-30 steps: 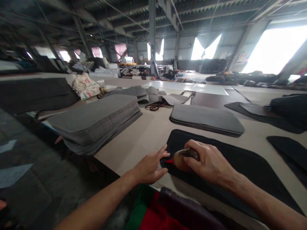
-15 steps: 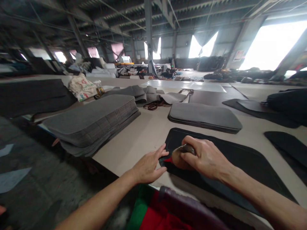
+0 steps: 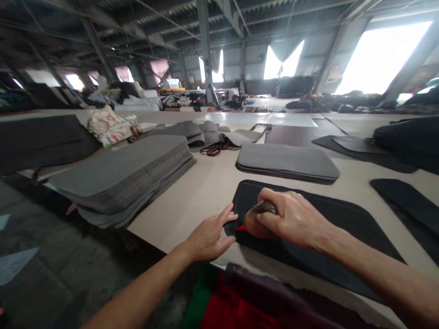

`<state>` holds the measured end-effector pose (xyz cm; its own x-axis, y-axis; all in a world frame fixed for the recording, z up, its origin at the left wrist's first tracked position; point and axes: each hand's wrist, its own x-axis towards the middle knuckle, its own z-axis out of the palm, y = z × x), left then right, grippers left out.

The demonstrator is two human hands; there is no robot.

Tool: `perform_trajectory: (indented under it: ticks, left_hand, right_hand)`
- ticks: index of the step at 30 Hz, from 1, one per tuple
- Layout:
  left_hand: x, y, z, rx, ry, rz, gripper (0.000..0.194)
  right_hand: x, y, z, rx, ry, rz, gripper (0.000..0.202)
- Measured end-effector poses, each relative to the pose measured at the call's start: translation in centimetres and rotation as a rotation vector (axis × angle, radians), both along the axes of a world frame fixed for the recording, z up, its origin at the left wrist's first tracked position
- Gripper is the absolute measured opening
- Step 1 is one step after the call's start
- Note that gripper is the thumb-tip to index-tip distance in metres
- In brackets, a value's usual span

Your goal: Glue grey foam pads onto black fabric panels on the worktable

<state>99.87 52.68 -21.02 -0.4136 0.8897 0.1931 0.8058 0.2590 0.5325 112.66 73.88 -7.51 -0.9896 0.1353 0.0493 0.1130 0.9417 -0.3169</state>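
Note:
In the head view, my right hand (image 3: 295, 214) is wrapped round a brownish squeeze bottle (image 3: 257, 224) with a red nozzle (image 3: 242, 227). The bottle is tilted, its nozzle pointing left and down at the near-left corner of a black flat panel (image 3: 336, 219) with rounded corners. A thin line runs just inside the panel's far edge. My left hand (image 3: 211, 235) lies at that same corner, fingers stretched out and thumb apart, its fingertips on or beside the panel's edge. Nothing shows in the left hand. The nozzle tip sits close to the panel; contact is hard to tell.
Behind the panel lies a short stack of grey panels (image 3: 288, 160). A taller grey stack (image 3: 120, 169) stands at the table's left edge. Another black piece (image 3: 408, 205) is to the right. Farther back are grey scraps (image 3: 192, 132) and a printed cloth bag (image 3: 108, 125).
The red nozzle has shifted slightly along the corner of the black panel. My left hand stays at the corner. The whole view has moved a little.

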Motion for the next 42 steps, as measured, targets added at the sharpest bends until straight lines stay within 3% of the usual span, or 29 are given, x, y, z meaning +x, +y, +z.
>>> perform_trajectory:
  ticks: [10, 22, 35, 42]
  left_hand:
    - [0.0, 0.1, 0.4, 0.001, -0.01, -0.001, 0.092]
    - [0.2, 0.2, 0.5, -0.025, 0.001, 0.02, 0.089]
    - [0.0, 0.0, 0.5, -0.024, 0.004, 0.019, 0.09]
    - [0.0, 0.1, 0.5, -0.015, -0.005, 0.009, 0.091]
  right_hand:
    - [-1.0, -1.2, 0.6, 0.044, 0.006, 0.034, 0.008]
    - [1.0, 1.4, 1.2, 0.063, -0.063, -0.033, 0.011]
    - [-1.3, -1.1, 0.5, 0.042, 0.046, 0.06, 0.012]
    - [-1.4, -1.0, 0.9, 0.07, 0.021, 0.061, 0.011]
